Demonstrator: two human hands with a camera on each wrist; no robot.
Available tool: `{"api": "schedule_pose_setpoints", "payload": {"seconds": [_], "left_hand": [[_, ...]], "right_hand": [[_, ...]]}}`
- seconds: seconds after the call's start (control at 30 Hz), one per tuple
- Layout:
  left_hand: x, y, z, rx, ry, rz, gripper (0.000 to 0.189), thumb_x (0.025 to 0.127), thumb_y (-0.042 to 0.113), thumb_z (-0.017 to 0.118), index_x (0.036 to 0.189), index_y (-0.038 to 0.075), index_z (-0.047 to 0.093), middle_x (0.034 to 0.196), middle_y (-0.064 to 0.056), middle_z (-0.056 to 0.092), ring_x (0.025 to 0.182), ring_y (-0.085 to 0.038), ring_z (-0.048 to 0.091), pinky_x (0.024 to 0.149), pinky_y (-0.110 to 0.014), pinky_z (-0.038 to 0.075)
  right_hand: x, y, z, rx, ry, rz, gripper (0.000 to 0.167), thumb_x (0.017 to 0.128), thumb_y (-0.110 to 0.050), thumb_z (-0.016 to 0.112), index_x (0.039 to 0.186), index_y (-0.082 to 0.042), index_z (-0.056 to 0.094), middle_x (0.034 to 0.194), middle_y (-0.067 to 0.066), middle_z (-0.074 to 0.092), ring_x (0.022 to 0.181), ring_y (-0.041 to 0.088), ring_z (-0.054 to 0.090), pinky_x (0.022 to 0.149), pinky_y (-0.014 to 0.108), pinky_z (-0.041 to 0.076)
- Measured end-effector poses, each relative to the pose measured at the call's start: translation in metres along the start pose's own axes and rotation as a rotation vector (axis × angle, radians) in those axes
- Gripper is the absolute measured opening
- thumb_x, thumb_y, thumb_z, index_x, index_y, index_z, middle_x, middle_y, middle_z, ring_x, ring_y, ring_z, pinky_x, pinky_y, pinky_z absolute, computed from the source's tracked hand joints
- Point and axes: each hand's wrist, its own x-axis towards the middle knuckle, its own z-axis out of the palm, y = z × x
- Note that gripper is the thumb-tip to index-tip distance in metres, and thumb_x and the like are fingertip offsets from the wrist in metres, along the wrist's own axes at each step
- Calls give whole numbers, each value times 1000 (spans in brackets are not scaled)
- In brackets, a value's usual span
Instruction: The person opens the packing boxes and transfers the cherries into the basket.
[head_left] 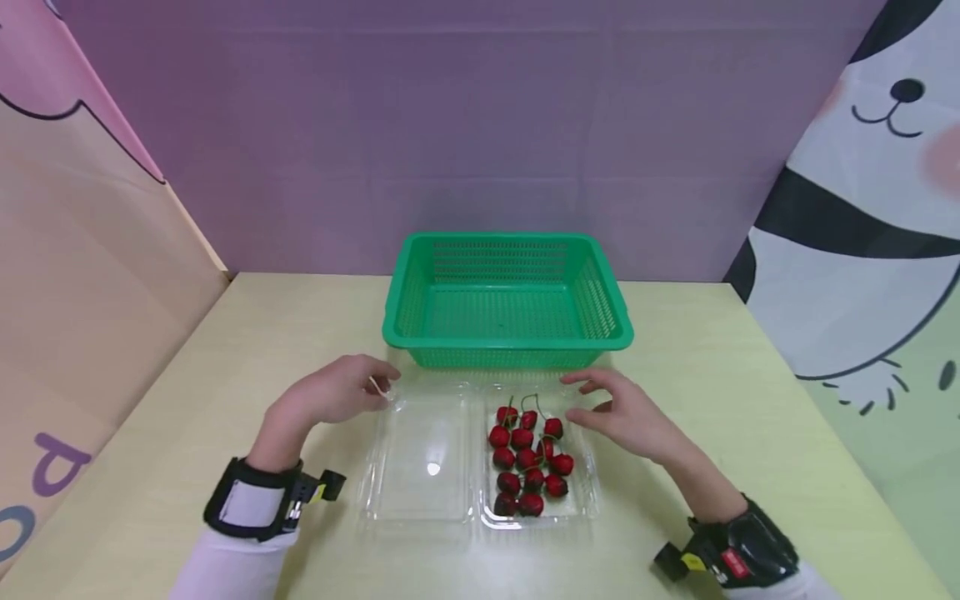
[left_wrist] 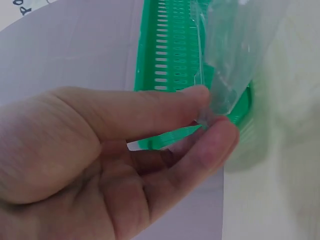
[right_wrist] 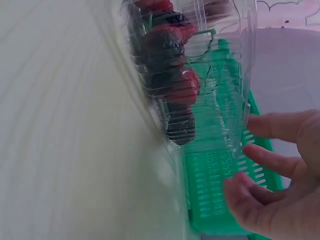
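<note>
Cherries (head_left: 527, 459), some with green stems, lie in the right half of the clear container (head_left: 477, 467), which rests unfolded on the desk (head_left: 187, 450), just on the near side of the green basket (head_left: 510, 342). By the basket's near left corner, the left hand (head_left: 337, 390) has its grip clamped on the container's edge, thumb and finger pinching the plastic. By the basket's near right corner, the right hand (head_left: 626, 414) has its grip apart beside the container; whether a fingertip touches it, I cannot tell.

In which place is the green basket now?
In the head view, the basket stands on the table, toward the back, near centre, just behind the clear box and its cherries.
</note>
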Motion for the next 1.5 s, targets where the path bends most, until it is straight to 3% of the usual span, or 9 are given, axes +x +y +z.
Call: {"api": "schedule_pose_setpoints", "payload": {"seconds": [0.1,0.2,0.37,0.5,0.7,0.87,1.13,1.4,1.5], "left_hand": [[1,-1,1,9,-4,-8,38,96,-2,67,131,-12,61,112,-19,68,103,-31,66,87,-43,56],[2,-2,2,16,-7,-18,37,96,-2,67,131,-12,61,112,-18,68,104,-31,66,87,-43,56],[4,-3,5,28,-4,-33,38,95,-3,67,131,-12,60,112,-18,67,103,-32,66,88,-44,56],[7,-4,7,44,-4,-44,39,94,-4,68,131,-12,60,112,-19,68,104,-32,65,89,-45,55],[10,-4,10,57,-14,-81,41,93,-5,69,132,-11,61,112,-17,68,105,-31,64,91,-45,55],[12,-3,13,83,-16,-112,41,93,-4,70,132,-10,61,113,-16,68,107,-31,64,92,-46,55],[14,-3,19,113,-24,-135,41,91,-3,72,130,-11,62,111,-15,68,106,-30,64,93,-46,55],[16,-2,22,124,-23,-137,40,90,-5,72,129,-10,64,105,-13,67,99,-26,62,90,-45,55],[17,-3,23,127,-21,-121,36,88,-6,72,124,-9,67,97,-10,65,90,-23,59,83,-41,54]], "right_hand": [[0,-5,2,-97,71,-56,32,92,-7,77,122,0,69,113,13,64,96,33,56,73,31,54],[-1,-11,4,-172,84,-146,24,90,-4,78,114,-4,73,102,6,68,86,23,57,67,30,52],[-3,-22,11,-175,3,-360,17,90,-6,79,106,-10,75,96,-6,70,83,9,62,70,35,57],[-6,-27,17,-165,-101,-474,14,91,-7,79,103,-11,75,95,-9,69,87,9,65,75,37,58],[-10,-37,23,-285,-261,-463,13,90,-11,80,103,-13,75,103,-7,67,94,14,65,83,33,58],[-12,-39,27,-360,-307,-432,13,89,-10,82,100,-14,77,103,-10,65,96,11,63,85,28,56],[-11,-28,36,-419,-279,-529,14,87,-2,82,94,-14,78,99,-9,67,92,5,64,82,24,56],[-10,-27,36,-411,-234,-551,16,86,-2,82,96,-14,78,97,-10,68,90,5,64,82,25,57],[-10,-28,34,-407,-209,-562,18,86,-1,82,96,-14,77,97,-10,68,90,5,64,82,25,57]]}}
